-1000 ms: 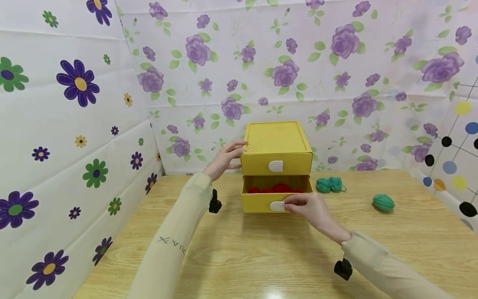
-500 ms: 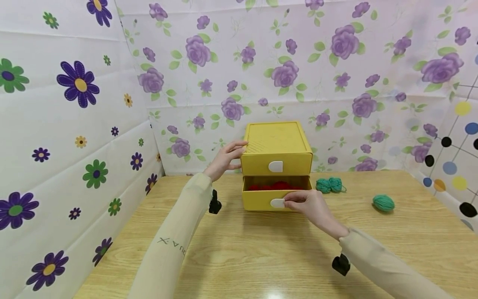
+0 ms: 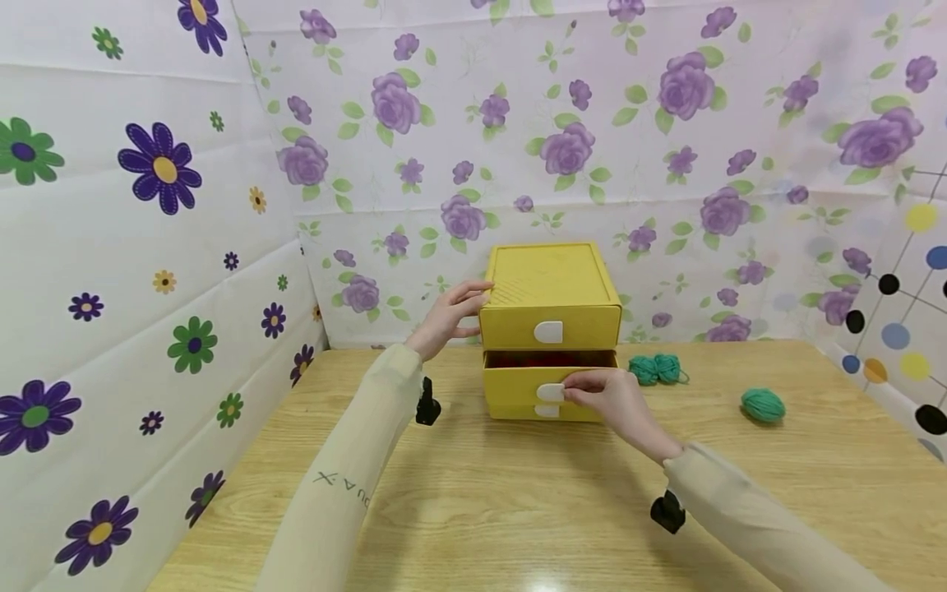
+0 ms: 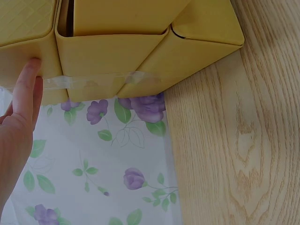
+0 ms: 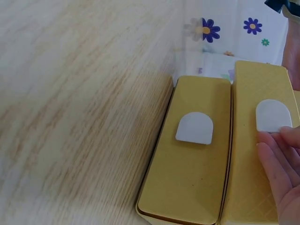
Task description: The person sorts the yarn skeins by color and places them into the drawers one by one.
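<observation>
A yellow three-drawer box stands at the table's back. Its middle drawer juts out partway, with a little red showing inside. My right hand pinches the white tab on that drawer's front; the right wrist view shows thumb and fingers at the tab. The bottom drawer is closed beside it. My left hand rests against the box's upper left side, fingers extended; in the left wrist view this hand touches the yellow side wall.
Two joined teal yarn balls lie just right of the box. Another teal ball sits farther right on the wooden table. Flowered cloth hangs behind, and more patterned cloth stands at both sides.
The middle drawer has slid back toward the box, with my right hand moving along on its tab. Less red shows inside, and the bottom drawer's front is now visible beneath. My left hand stays put.
</observation>
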Available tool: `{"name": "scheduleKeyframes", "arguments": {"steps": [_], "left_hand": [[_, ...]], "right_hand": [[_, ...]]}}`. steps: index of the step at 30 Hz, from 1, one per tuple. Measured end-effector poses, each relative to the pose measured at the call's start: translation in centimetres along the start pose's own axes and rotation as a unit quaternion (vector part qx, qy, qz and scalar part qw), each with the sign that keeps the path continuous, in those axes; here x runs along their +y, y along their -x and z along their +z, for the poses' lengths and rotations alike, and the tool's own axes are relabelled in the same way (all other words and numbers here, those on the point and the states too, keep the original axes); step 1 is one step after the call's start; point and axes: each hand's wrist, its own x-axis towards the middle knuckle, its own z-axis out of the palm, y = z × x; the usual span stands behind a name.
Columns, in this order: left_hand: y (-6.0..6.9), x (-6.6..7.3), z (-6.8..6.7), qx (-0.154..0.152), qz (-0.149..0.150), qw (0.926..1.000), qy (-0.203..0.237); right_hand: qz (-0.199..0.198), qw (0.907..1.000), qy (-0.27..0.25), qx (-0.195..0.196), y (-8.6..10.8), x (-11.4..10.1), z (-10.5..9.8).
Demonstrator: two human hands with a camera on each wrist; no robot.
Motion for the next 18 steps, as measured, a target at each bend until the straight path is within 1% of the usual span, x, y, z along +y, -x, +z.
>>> {"name": "scheduleKeyframes", "arguments": {"steps": [4,12,15,18], "left_hand": [[-0.2,-0.3,-0.1,0.004,0.002,1.0000,-0.001],[-1.4,-2.1,-0.8,0.021,0.005,0.9998,-0.005],[-1.4,-2.2,-0.8,0.022,0.005,0.9997,-0.006],[-1.3,-1.9,-0.6,0.016,0.004,0.9999,0.001]], "right_hand": [[-0.004,1.0000,0.003,0.001,-0.4,0.3,0.1],[-0.016,0.9996,0.024,0.007,-1.2,0.9,0.1],[-0.016,0.9996,0.023,0.005,-1.4,1.1,0.1],[-0.005,0.9999,0.015,0.003,-1.6,1.2,0.0]]}}
